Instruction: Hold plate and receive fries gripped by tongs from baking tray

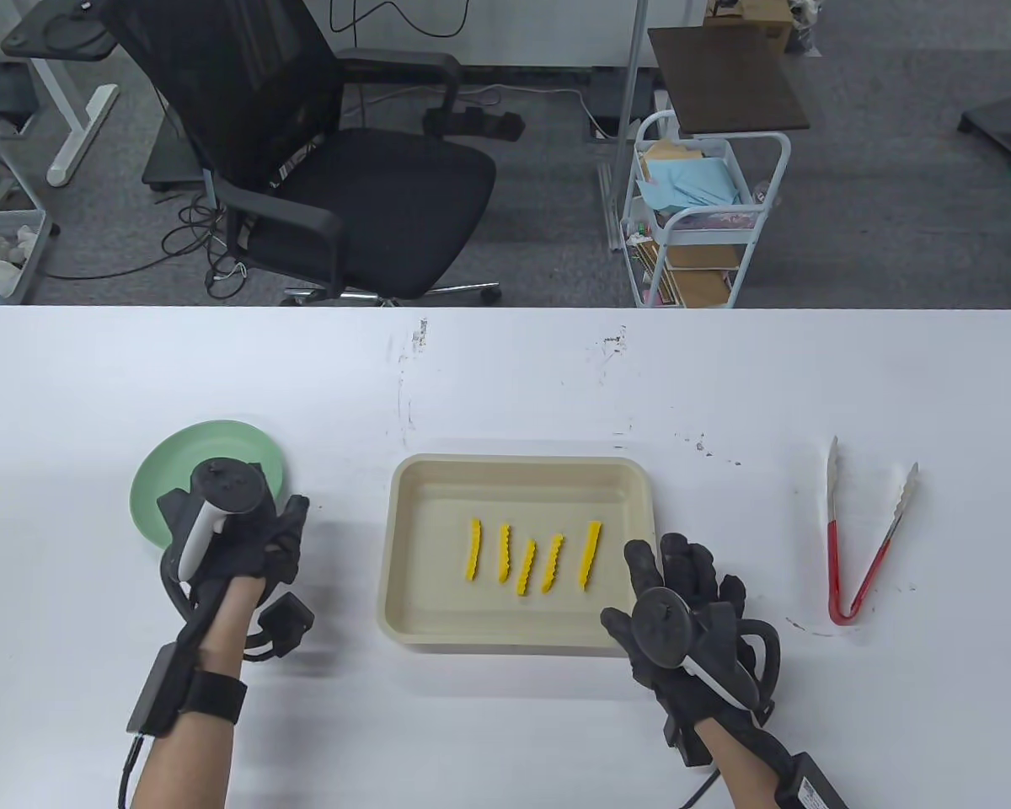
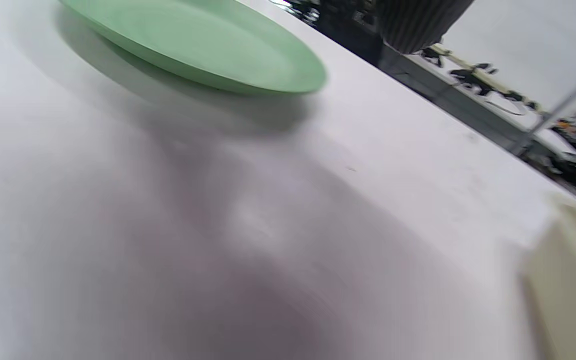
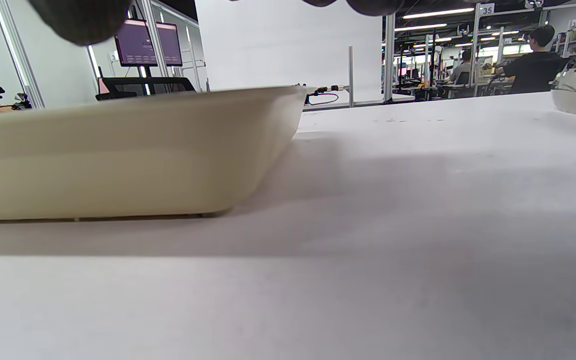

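Table view: my empty right hand point(image 1: 682, 607) rests by the cream baking tray point(image 1: 518, 636); red-handled metal tongs point(image 1: 861, 539) lie rightward, pointing away.

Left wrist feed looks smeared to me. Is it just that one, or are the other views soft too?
Left wrist view: motion-blurred, the green plate and table smeared, a dark shadow across the foreground. Table view: sharp, the fries and tongs crisp. Right wrist view: baking tray clear, the nearest tabletop soft.
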`<control>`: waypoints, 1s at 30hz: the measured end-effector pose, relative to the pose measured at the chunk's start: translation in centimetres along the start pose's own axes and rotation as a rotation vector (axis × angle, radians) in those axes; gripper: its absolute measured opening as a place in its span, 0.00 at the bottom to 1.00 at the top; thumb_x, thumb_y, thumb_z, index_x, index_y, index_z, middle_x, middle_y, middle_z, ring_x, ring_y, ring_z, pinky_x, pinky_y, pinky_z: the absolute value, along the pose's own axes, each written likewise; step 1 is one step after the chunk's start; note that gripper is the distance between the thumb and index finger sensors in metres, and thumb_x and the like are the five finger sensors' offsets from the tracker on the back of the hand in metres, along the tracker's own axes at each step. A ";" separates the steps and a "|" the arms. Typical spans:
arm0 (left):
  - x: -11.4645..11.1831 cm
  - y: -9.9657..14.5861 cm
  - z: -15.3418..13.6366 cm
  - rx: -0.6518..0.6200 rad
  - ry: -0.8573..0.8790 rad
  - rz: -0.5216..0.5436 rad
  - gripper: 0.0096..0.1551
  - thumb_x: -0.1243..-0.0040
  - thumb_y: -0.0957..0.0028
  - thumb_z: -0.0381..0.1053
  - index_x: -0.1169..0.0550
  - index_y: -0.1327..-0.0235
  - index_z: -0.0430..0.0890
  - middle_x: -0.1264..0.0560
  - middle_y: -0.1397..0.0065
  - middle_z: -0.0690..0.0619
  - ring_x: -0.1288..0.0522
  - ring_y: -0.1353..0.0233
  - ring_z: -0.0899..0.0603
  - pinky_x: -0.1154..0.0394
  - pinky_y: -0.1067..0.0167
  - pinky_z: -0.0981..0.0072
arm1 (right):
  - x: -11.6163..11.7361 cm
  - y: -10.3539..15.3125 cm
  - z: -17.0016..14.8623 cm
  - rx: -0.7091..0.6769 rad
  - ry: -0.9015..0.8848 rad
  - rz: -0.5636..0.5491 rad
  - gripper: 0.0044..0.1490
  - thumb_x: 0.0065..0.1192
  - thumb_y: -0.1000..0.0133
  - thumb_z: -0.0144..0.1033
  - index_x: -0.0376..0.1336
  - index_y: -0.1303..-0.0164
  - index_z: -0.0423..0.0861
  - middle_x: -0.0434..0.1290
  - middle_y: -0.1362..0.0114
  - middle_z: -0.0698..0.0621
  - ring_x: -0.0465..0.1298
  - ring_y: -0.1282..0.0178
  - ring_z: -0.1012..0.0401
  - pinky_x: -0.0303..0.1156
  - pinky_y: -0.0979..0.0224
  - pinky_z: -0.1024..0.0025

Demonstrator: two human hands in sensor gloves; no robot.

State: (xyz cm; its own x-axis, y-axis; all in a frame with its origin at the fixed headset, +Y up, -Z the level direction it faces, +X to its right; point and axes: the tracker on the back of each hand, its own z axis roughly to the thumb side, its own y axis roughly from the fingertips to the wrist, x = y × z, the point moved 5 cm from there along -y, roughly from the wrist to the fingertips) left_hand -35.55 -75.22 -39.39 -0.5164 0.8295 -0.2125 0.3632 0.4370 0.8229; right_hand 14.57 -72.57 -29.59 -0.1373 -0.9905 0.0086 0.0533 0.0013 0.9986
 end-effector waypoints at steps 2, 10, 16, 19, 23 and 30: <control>0.6 -1.2 -2.0 0.103 -0.012 0.057 0.52 0.55 0.33 0.61 0.71 0.22 0.43 0.70 0.15 0.43 0.70 0.17 0.30 0.68 0.28 0.28 | 0.0 0.0 0.0 -0.001 0.001 0.002 0.51 0.49 0.48 0.65 0.36 0.21 0.56 0.38 0.18 0.42 0.46 0.16 0.38 0.46 0.27 0.25; 0.9 -3.8 -6.9 0.289 -0.029 0.083 0.56 0.50 0.33 0.60 0.72 0.24 0.40 0.69 0.16 0.40 0.68 0.17 0.29 0.68 0.27 0.28 | 0.3 -0.1 0.3 0.003 0.010 0.021 0.52 0.49 0.48 0.65 0.36 0.21 0.56 0.38 0.18 0.42 0.45 0.16 0.38 0.46 0.27 0.25; 1.8 -3.9 -6.7 0.302 -0.063 0.150 0.61 0.43 0.36 0.62 0.68 0.23 0.37 0.64 0.15 0.37 0.63 0.17 0.27 0.64 0.27 0.28 | 0.5 -0.2 0.6 0.003 0.020 0.031 0.52 0.48 0.48 0.66 0.36 0.21 0.55 0.38 0.18 0.42 0.45 0.16 0.38 0.46 0.27 0.25; 2.1 -4.0 -7.3 0.324 -0.030 0.143 0.64 0.41 0.37 0.64 0.68 0.23 0.35 0.58 0.15 0.33 0.57 0.18 0.24 0.60 0.28 0.28 | 0.6 -0.2 0.6 0.006 0.023 0.038 0.52 0.48 0.48 0.66 0.36 0.21 0.55 0.38 0.18 0.42 0.45 0.17 0.38 0.46 0.27 0.25; 2.5 -3.9 -7.8 0.350 -0.007 0.167 0.66 0.37 0.40 0.64 0.65 0.22 0.33 0.47 0.18 0.34 0.44 0.26 0.27 0.53 0.31 0.30 | 0.6 -0.2 0.5 0.010 0.025 0.043 0.52 0.49 0.48 0.65 0.36 0.21 0.55 0.37 0.18 0.42 0.45 0.16 0.38 0.46 0.27 0.25; 3.5 -3.6 -9.3 0.327 0.196 0.207 0.63 0.28 0.45 0.56 0.55 0.20 0.30 0.34 0.30 0.42 0.32 0.40 0.35 0.41 0.37 0.31 | 0.4 -0.2 0.5 0.014 0.019 0.035 0.52 0.49 0.48 0.65 0.37 0.21 0.54 0.38 0.18 0.42 0.46 0.16 0.38 0.46 0.27 0.25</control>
State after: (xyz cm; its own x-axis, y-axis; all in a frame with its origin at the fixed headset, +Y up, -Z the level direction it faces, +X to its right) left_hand -45.89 -77.15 -38.19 -0.5329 0.8433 0.0699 0.6849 0.3813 0.6209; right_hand 14.02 -72.95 -29.73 -0.1164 -0.9923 0.0427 0.0439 0.0379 0.9983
